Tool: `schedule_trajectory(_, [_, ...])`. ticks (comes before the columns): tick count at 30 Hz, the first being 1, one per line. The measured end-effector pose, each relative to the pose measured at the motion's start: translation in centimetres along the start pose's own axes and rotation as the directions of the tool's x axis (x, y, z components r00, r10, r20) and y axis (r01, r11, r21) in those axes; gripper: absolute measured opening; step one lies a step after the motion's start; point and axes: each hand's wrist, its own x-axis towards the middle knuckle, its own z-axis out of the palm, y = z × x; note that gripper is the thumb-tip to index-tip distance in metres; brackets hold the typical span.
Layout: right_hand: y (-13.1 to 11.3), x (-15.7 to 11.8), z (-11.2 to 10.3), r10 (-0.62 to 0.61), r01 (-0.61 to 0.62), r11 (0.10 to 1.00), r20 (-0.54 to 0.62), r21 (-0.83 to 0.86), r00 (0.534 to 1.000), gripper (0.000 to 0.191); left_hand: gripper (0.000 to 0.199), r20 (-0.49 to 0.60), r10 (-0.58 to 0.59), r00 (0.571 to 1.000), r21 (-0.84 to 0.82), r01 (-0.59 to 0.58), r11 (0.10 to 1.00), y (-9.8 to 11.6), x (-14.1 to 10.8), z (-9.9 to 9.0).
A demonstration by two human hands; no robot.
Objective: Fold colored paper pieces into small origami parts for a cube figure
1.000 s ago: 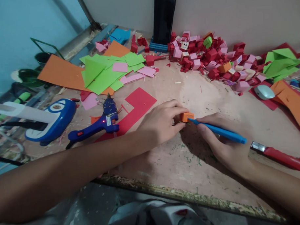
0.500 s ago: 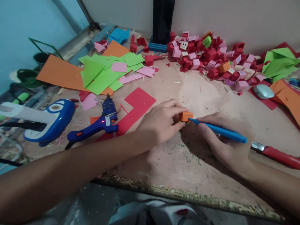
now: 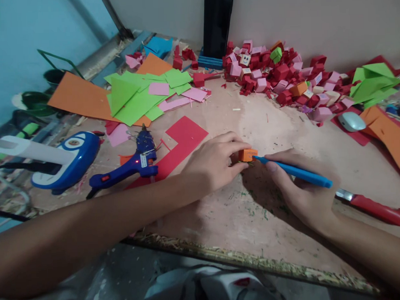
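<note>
Between the thumb and fingers of my left hand [image 3: 216,160] is a small orange block [image 3: 248,155], held down on the worktable [image 3: 218,219]. Its right face carries small dark marks. My right hand [image 3: 303,194] is closed around a blue pen [image 3: 302,174], whose tip points left and meets or nearly meets the block's right side. To the right of that hand lies a red-handled knife [image 3: 375,209], its metal end partly behind the hand. Dark green crumbs dot the surface below the block.
A blue glue gun [image 3: 131,165] with a lit red light lies left, beside red foam sheet [image 3: 183,139]. Green sheets [image 3: 129,97] and an orange sheet [image 3: 80,97] lie behind. Many red and pink blocks [image 3: 279,75] are heaped at the back; a computer mouse [image 3: 351,121] sits right.
The pen tip has shifted slightly right and up along the block's face, with my right hand moving along. My left hand and the block look unmoved.
</note>
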Motion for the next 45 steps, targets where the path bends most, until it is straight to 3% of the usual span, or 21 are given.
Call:
schedule_trajectory(7, [0.2, -0.3, -0.1, -0.011, 0.018, 0.997, -0.09, 0.081, 0.996, 0.008, 0.031, 0.042, 0.006, 0.999, 0.032, -0.007, 0.999, 0.7, -0.2, -0.2])
schedule_trajectory(13, [0.4, 0.3, -0.1, 0.116, -0.089, 0.989, -0.242, 0.119, 0.963, 0.004, 0.037, 0.179, 0.131, 0.975, 0.078, -0.147, 0.986, 1.7, -0.8, -0.2])
schedule_trajectory(18, [0.1, 1.2, -0.9, 0.223, -0.184, 0.968, -0.249, 0.17, 0.943, 0.013, 0.036, 0.274, 0.179, 0.945, 0.095, -0.212, 0.973, 2.4, -1.3, -0.1])
schedule_trajectory(22, [-0.4, 2.0, -1.3, 0.354, -0.273, 0.909, -0.236, 0.315, 0.905, 0.021, 0.064, 0.208, 0.163, 0.964, 0.028, -0.173, 0.985, 3.4, -1.0, -0.9])
schedule_trajectory(26, [0.2, 2.1, -1.4, 0.394, -0.297, 0.881, -0.224, 0.367, 0.891, 0.026, 0.026, 0.066, 0.01, 0.998, -0.071, -0.005, 0.997, 4.3, 0.1, -2.7])
schedule_trajectory(28, [0.9, 1.9, -1.4, 0.405, -0.317, 0.871, -0.183, 0.374, 0.896, 0.028, 0.023, 0.014, -0.029, 0.999, -0.037, 0.03, 0.999, 4.3, 0.8, -3.6])
schedule_trajectory(32, [2.0, 1.3, -1.2, 0.411, -0.338, 0.85, -0.105, 0.404, 0.906, 0.031, 0.026, 0.067, -0.046, 0.997, 0.187, 0.033, 0.982, 3.1, 1.8, -4.4])
schedule_trajectory(36, [2.1, 0.9, -0.9, 0.377, -0.33, 0.857, -0.044, 0.396, 0.925, 0.028, 0.029, 0.172, -0.043, 0.984, 0.342, -0.019, 0.939, 1.2, 1.9, -3.7])
schedule_trajectory(40, [2.1, 0.6, -0.9, 0.331, -0.287, 0.863, -0.037, 0.416, 0.943, 0.024, 0.022, 0.154, -0.067, 0.986, 0.308, 0.016, 0.951, 0.1, 2.0, -3.0])
schedule_trajectory(45, [2.3, 0.4, -1.1, 0.293, -0.245, 0.868, -0.047, 0.432, 0.955, 0.019, 0.017, 0.047, -0.126, 0.991, 0.186, 0.115, 0.976, 0.6, 2.2, -2.9])
